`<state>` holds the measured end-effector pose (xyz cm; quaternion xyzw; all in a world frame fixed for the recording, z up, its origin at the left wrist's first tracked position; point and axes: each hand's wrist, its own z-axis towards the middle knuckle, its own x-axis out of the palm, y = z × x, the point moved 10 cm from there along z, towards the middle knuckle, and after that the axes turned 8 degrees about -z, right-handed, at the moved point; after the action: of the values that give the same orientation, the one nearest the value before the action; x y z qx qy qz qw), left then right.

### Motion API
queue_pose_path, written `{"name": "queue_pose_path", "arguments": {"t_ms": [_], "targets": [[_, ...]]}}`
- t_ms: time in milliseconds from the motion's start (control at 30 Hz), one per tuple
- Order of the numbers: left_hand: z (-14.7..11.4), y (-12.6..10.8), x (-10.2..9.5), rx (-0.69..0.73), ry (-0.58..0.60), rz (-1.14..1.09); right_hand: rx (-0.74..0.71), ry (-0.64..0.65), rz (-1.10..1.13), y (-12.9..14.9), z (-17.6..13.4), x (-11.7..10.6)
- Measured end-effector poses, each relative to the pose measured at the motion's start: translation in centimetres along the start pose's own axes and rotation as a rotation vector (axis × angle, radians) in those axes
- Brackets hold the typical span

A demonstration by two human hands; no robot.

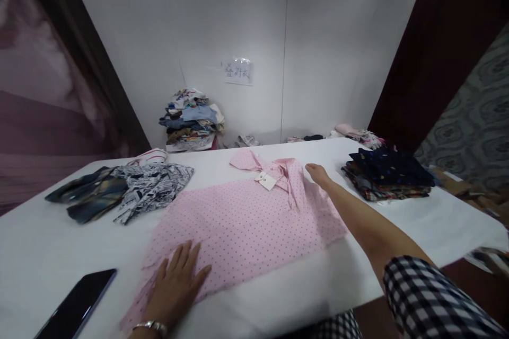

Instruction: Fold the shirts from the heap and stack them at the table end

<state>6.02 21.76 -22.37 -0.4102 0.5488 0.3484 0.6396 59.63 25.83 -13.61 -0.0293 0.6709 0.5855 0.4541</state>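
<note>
A pink shirt with small dark dots (238,228) lies spread across the white table, its collar end bunched at the far side. A pale paper tag (266,180) hangs there on a string. My left hand (175,278) rests flat on the near left end of the cloth, fingers apart. At the far right edge of the shirt, my right hand (318,174) is closed in a fist on the cloth; its fingertips are hidden. My right forearm passes over the shirt's right side.
A black phone (77,304) lies at the near left. Plaid and black-and-white garments (153,185) are heaped to the left. Folded dark shirts (392,172) are stacked at the right. A tall clothes pile (193,119) stands by the wall, below a paper sign (238,71).
</note>
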Motion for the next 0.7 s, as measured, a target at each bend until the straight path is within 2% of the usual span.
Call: {"name": "queue_pose_path", "arguments": {"t_ms": [100,233,333,400,500,567,633,700], "targets": [[-0.2,0.0,-0.1,-0.016,0.023,0.055,0.053,0.004,-0.018,0.3,2.2,1.6],[-0.5,-0.1,-0.2,-0.011,-0.013,0.085,0.062,0.004,-0.039,1.5,3.4,3.3],[-0.3,0.3,0.3,-0.025,-0.007,0.078,-0.014,-0.002,-0.022,4.2,3.3,2.9],[-0.3,0.6,0.6,-0.032,-0.001,0.068,-0.090,-0.005,0.004,6.7,2.0,2.1],[-0.4,1.0,0.3,-0.014,0.001,0.039,-0.343,0.125,-0.004,11.1,-3.6,2.5],[-0.5,0.2,-0.5,0.053,-0.003,0.001,-0.616,0.325,-0.099,13.4,-10.4,4.5],[-0.3,-1.4,-2.2,0.106,-0.061,-0.059,-0.920,0.493,-0.219,13.9,-18.4,6.5],[0.0,-3.6,-4.0,0.135,-0.140,-0.149,-1.156,0.578,-0.310,12.9,-25.4,7.7]]}}
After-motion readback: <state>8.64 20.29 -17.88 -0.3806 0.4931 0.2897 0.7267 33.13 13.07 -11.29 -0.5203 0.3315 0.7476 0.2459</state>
